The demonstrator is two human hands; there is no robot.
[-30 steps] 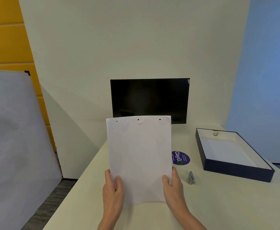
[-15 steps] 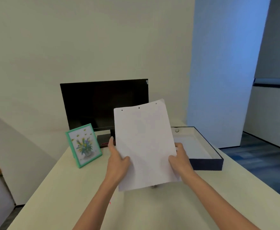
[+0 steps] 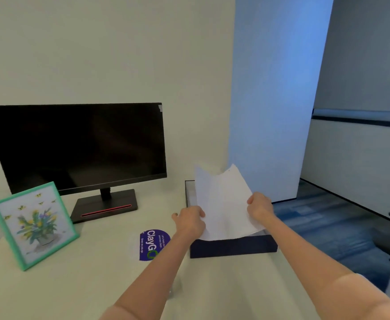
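Note:
A white sheet of paper point(image 3: 222, 204) with punched holes along its far edge is tilted over a shallow dark blue box point(image 3: 233, 247) on the pale desk. My left hand point(image 3: 190, 221) grips the sheet's left edge and my right hand point(image 3: 258, 205) grips its right edge. The sheet's near edge dips inside the box just behind the front wall, while its far end bends upward. Most of the box's inside is hidden by the paper.
A black monitor point(image 3: 78, 146) on a stand stands at the back left. A green-framed flower picture point(image 3: 33, 224) leans at the left. A purple round sticker point(image 3: 153, 243) lies beside the box. The desk's right edge drops to blue carpet point(image 3: 328, 227).
Both hands carried the sheet from in front of me to the right and down over the box. My view turned right, bringing the picture frame into sight.

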